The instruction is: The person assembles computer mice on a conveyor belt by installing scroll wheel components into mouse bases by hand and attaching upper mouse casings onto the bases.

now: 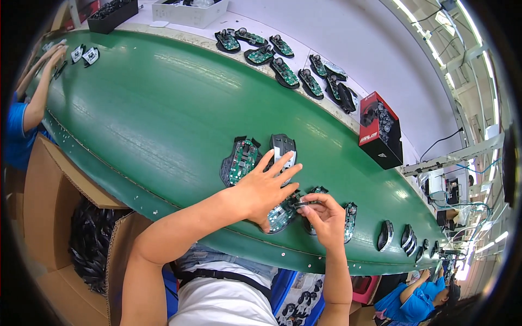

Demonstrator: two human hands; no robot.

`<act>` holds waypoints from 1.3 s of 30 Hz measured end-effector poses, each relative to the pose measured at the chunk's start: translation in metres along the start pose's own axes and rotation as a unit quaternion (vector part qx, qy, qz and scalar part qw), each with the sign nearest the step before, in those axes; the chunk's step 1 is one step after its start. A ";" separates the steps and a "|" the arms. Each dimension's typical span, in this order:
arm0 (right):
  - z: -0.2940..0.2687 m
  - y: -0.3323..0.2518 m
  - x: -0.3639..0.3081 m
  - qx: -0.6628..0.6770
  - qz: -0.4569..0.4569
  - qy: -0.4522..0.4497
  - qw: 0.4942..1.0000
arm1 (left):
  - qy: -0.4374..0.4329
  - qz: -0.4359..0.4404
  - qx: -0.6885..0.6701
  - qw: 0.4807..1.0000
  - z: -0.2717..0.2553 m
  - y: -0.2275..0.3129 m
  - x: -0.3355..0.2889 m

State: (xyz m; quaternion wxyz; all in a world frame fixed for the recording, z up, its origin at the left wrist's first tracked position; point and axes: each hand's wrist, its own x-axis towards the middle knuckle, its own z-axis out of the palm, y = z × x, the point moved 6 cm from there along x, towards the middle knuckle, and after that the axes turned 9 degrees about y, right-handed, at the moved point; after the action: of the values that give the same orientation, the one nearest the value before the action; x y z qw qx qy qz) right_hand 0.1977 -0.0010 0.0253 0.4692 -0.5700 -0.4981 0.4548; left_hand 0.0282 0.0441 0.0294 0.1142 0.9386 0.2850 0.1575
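Between the splayed left hand [260, 187], thumb at its near end, and the right hand [327, 221], fingertips pinching a small dark part [300, 205] by its far end, a board [279, 218] slants away rightward on the green belt [163, 108].

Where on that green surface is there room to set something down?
Widest: between the far-left white-faced parts and the circuit board by the left hand. Also between the right hand and the red box. Crowded: around both hands, and the back ledge with its boards.
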 end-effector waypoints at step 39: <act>0.003 -0.021 0.005 -0.531 -0.334 -0.045 0.777 | 0.142 -0.012 0.047 0.989 0.026 0.027 0.013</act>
State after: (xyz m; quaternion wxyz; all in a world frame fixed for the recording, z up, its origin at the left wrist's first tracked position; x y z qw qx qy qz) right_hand 0.1918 0.0056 0.0456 0.1914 -0.5057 -0.8401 -0.0426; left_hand 0.0614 0.0261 0.0164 0.0307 0.9076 0.3166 0.2741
